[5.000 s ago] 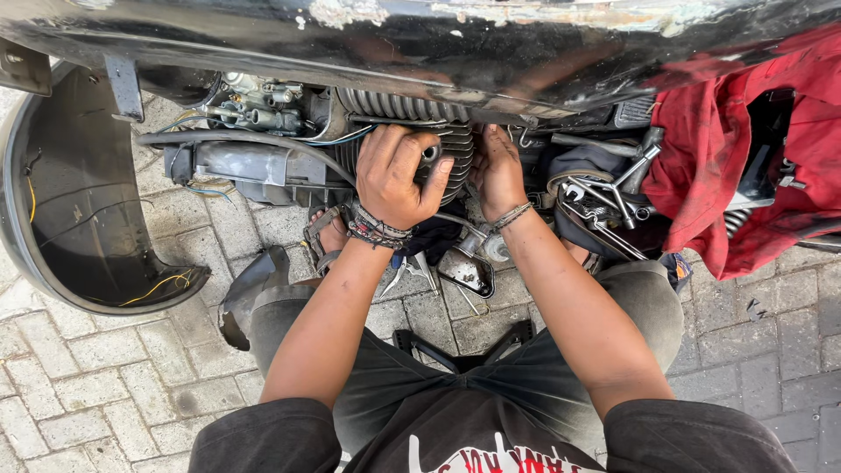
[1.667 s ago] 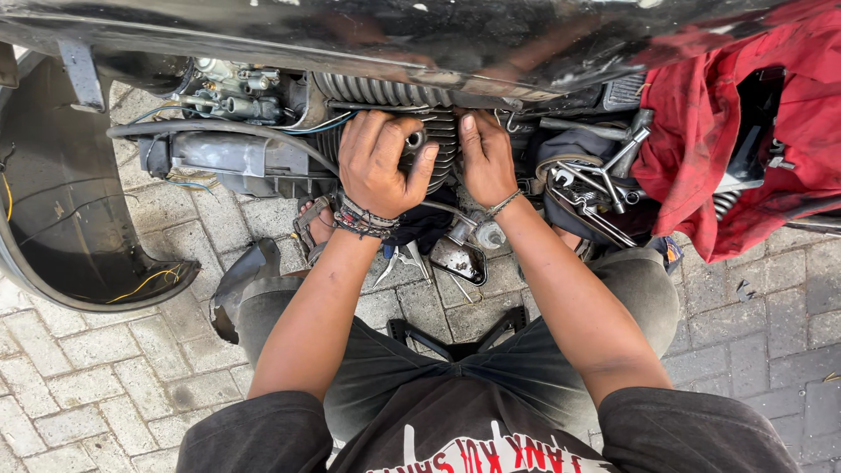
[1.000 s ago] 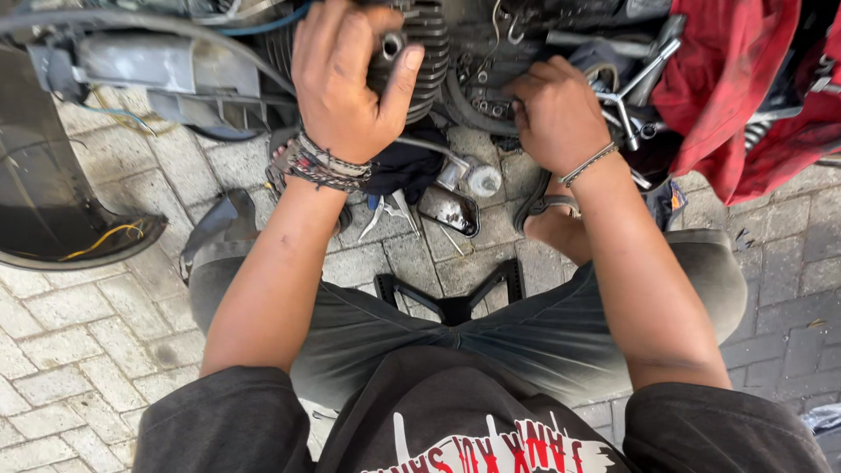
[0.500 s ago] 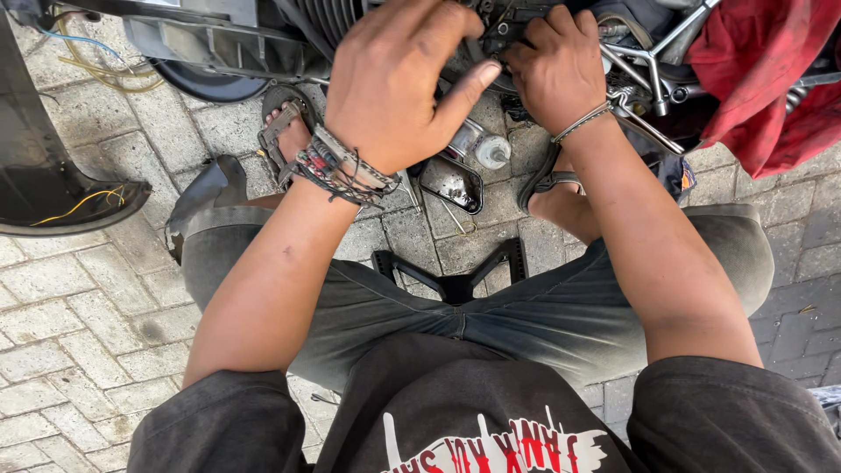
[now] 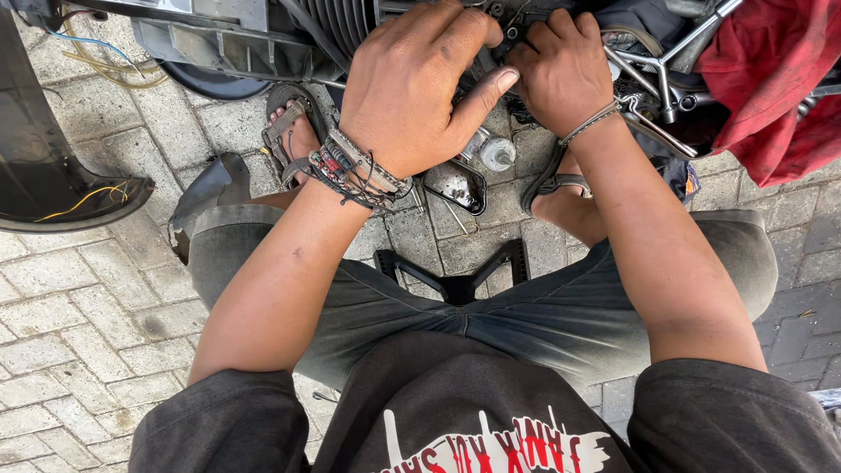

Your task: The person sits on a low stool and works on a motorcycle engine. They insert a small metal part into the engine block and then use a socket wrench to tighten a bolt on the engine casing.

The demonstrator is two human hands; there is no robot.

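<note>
Since half a second ago both hands have drawn closer together at the top of the head view, and the engine has slid further up out of frame. At present the left hand [image 5: 412,88] lies knuckles-up over the finned engine block [image 5: 337,22], fingers curled, thumb stretched toward the right hand [image 5: 561,70]; whether it clasps anything cannot be told. The right hand is clenched on a part hidden beneath it, tight against the metal frame tubes [image 5: 666,79]. Just below them a small silver canister [image 5: 497,154] and a dark tray [image 5: 455,186] lie on the brick paving [image 5: 79,298]. Open paving remains on the left, bounded by the black fender [image 5: 53,184]; a red cloth [image 5: 771,79] crowds the right edge.
</note>
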